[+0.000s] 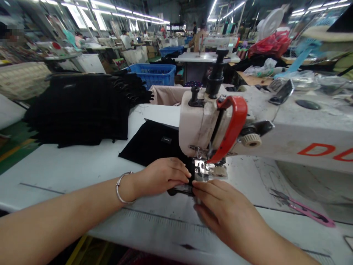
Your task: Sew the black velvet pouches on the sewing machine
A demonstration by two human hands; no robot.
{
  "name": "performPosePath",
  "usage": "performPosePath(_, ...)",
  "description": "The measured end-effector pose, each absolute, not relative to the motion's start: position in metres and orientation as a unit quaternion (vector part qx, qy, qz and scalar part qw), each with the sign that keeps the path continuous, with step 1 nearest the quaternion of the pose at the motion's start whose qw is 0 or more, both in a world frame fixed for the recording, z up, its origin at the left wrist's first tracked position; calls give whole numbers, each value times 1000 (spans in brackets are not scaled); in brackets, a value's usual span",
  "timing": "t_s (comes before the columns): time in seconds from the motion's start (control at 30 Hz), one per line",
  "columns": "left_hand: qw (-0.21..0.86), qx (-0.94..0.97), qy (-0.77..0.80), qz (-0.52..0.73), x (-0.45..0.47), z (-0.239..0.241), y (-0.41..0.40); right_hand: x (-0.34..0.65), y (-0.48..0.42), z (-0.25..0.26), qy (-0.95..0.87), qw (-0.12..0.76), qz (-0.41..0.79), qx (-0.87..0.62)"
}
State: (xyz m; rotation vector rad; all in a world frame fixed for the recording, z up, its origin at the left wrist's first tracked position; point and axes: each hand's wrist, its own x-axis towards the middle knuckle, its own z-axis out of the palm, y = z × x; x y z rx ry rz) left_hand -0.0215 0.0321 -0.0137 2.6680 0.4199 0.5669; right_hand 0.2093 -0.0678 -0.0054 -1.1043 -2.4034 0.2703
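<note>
A black fabric piece (154, 141) with a small label lies on the white table under the head of a cream sewing machine (204, 121) with a red guard. My left hand (161, 175), a silver bangle on its wrist, lies flat on the fabric's near edge, fingers together and pointing at the presser foot (204, 167). My right hand (220, 208) rests just in front of the foot, its fingertips pressing the fabric edge down beside the left fingers. The fabric under the foot is mostly hidden by both hands.
A tall stack of black fabric pieces (79, 106) sits at the table's left rear. Pink thread snips (306, 211) lie to the right on the machine bed. A blue crate (154, 73) and other sewing stations with people stand behind.
</note>
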Motion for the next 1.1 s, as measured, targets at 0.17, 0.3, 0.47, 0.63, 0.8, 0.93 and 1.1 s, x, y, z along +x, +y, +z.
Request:
performPosePath(0.17, 183, 946, 166, 211, -18, -14, 49, 213, -52, -9, -881, 212, 78, -417)
performPosePath(0.3, 199, 930, 190, 242, -15, -16, 61, 213, -46, -15, -872, 212, 63, -437)
performPosePath(0.47, 194, 923, 212, 255, -12, -18, 74, 211, -43, -19, -866, 231, 61, -439)
performPosePath(0.63, 194, 923, 217, 252, -12, -19, 79, 212, -43, -20, -866, 247, 68, -430)
performPosePath(0.8, 194, 924, 214, 249, -14, -21, 79, 211, -42, -20, -865, 246, 69, -433)
performPosePath(0.93, 188, 927, 213, 246, -13, -23, 81, 210, -41, -20, -864, 250, 76, -431)
performPosePath(1.1, 176, 932, 220, 229, -12, -18, 78, 211, -40, -20, -865, 251, 80, -427)
